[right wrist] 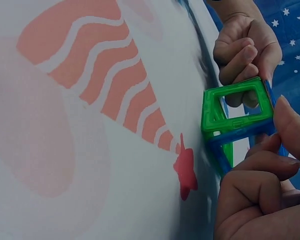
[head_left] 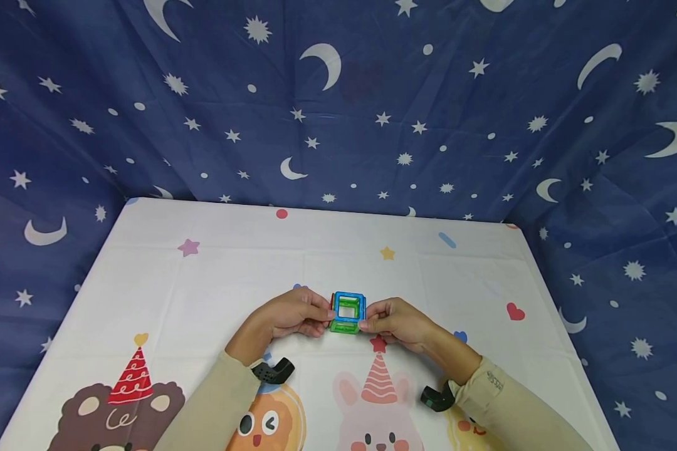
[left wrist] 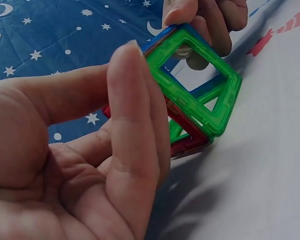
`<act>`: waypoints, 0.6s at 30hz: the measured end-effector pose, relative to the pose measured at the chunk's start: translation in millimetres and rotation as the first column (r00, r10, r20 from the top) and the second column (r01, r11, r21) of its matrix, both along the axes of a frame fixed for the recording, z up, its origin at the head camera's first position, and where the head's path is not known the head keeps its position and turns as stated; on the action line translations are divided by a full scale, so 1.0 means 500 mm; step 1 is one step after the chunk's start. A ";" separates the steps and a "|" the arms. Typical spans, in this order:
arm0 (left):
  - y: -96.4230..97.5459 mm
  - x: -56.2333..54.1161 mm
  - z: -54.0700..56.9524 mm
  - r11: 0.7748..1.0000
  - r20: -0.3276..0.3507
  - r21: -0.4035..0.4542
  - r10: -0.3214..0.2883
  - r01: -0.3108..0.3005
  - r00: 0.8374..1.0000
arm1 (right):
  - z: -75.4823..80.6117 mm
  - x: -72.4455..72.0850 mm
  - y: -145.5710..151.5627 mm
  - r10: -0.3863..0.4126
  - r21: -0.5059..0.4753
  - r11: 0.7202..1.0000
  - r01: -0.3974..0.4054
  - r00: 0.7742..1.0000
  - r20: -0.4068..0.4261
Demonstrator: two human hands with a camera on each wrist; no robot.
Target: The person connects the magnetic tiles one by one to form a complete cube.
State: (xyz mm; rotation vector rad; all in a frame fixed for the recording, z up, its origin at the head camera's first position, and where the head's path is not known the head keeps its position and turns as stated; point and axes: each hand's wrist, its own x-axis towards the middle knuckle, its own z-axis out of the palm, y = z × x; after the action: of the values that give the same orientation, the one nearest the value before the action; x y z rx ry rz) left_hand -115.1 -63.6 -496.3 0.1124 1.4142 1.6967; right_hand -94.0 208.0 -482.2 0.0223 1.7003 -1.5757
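A small cube of magnetic building tiles (head_left: 345,327), made of see-through coloured frames, is held between my two hands at the middle of the table. Its top frame is blue and the side toward me is green. A red tile (left wrist: 190,144) forms the side by the left hand in the left wrist view, and another blue tile (right wrist: 240,137) lies on the right hand's side. My left hand (head_left: 293,313) pinches the cube's left edge between thumb and fingers. From the right, my right hand (head_left: 399,322) grips the opposite edge, its thumb at the near corner.
A white tablecloth (head_left: 237,275) printed with party animals, stars and hearts covers the table. Dark blue cloth (head_left: 361,156) with moons and stars hangs behind and along both sides. Black wrist cameras (head_left: 275,371) sit by the cuffs of the beige sleeves (head_left: 220,394).
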 end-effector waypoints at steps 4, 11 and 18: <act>0.000 0.000 0.000 1.000 -0.003 0.005 -0.006 0.006 1.000 | 0.003 -0.001 -0.002 0.008 -0.009 1.000 -0.008 1.000 0.004; -0.001 -0.002 0.001 1.000 -0.010 -0.024 -0.006 0.005 1.000 | 0.014 -0.007 0.000 0.013 0.053 0.999 -0.011 1.000 -0.025; 0.002 -0.004 0.007 0.998 -0.018 -0.057 0.036 -0.037 0.999 | 0.030 -0.022 -0.007 -0.025 0.158 0.987 0.035 0.998 -0.064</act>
State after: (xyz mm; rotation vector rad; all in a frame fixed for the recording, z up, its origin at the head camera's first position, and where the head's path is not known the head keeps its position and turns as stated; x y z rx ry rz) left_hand -116.9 -62.7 -492.7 0.0696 1.4846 1.6870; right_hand -104.8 204.7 -467.4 0.0815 1.8790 -1.4724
